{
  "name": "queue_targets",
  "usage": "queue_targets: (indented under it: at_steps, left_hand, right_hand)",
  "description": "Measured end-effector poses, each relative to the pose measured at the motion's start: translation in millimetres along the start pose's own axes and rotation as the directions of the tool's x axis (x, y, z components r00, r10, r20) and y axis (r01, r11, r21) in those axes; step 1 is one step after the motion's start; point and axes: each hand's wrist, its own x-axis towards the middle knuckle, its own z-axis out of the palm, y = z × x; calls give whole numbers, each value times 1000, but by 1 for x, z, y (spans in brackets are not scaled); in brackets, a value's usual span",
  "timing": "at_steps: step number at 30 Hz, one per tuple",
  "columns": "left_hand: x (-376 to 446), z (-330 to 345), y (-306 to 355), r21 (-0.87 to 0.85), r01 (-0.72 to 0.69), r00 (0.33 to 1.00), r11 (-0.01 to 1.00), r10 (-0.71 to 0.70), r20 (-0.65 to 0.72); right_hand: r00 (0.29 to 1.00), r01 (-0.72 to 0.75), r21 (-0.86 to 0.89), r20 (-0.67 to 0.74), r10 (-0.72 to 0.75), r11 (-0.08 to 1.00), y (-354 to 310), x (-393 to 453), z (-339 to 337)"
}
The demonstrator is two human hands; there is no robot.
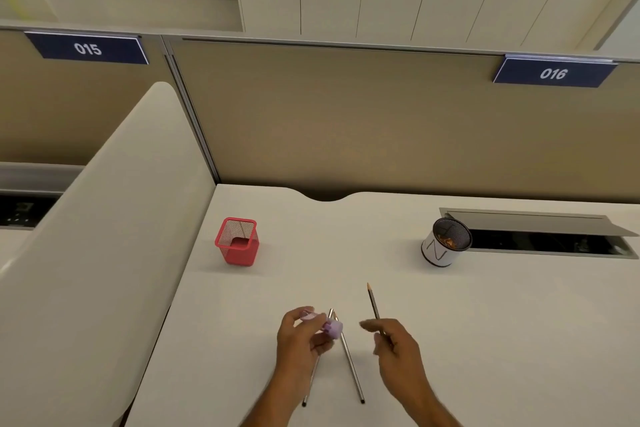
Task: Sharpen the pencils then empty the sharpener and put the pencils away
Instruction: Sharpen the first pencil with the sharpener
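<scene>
Item, step in hand: sharpening, judged to be between pencils. We hold the sharpener [330,326], a small lilac piece, in our left hand [300,340], fingers curled closed around it with its body showing past the fingertips; whether its lid is seated we cannot tell. Our right hand [398,345] is loosely half-open, fingers curved and thumb apart; a pencil [373,305] runs up and away from behind its fingers, point outward, and we cannot tell whether the hand pinches it or merely covers its lower end. Two more pencils lie on the desk [485,322]: one [351,364] just to the right of our left hand, in the gap between both hands, and another [310,388] under and below our left wrist, mostly hidden. To do the step well, we judge it best to keep the sharpener steady and level, feed the pencil straight into the opening, and turn with light pressure so the lead does not snap. Item, containers: a red mesh cup [237,242] stands well beyond our left hand; a black mesh cup [446,242] with a white wrap, shavings inside, stands well beyond our right hand, a likely place to empty the sharpener.
</scene>
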Motion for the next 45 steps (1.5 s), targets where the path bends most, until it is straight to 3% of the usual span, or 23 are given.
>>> queue_targets:
  at_steps: [5, 16, 25, 33, 36, 39, 42, 45]
  left_hand:
    - [-19, 7, -4, -143, -8, 997, 990, 19, 72]
    - [-35, 10, -3, -199, -62, 955, 978, 116, 274]
    - [-33, 7, -2, 10, -203, 940, 979, 192, 281]
    - [-34, 11, 0, 116, -133, 965, 984, 102, 240]
    - [-33, 12, 1, 192, -178, 962, 965, 129, 240]
    - [-36, 8, 3, 371, -419, 888, 829, 290, 356]
    - [-34, 1, 5, 541, -694, 719, 475, 440, 538]
    - [-33, 4, 10, 575, -804, 553, 153, 550, 626]
  right_hand:
    - [997, 55, 117, 56, -62, 992, -21, -16, 3]
    - [994, 108, 154, -19, -106, 982, -39, -13, -3]
    - [994, 104, 167, 8, -107, 980, -38, -13, -7]
    - [982, 137, 181, 106, -158, 974, -38, -12, -4]
    - [986, 112, 186, 103, -133, 976, -40, -12, -6]
    - [998, 34, 237, 51, -47, 971, -42, -9, -8]
    - [999, -28, 309, 42, 16, 951, -42, -6, -11]
    - [998, -31, 304, 53, 15, 952, -44, -6, -11]
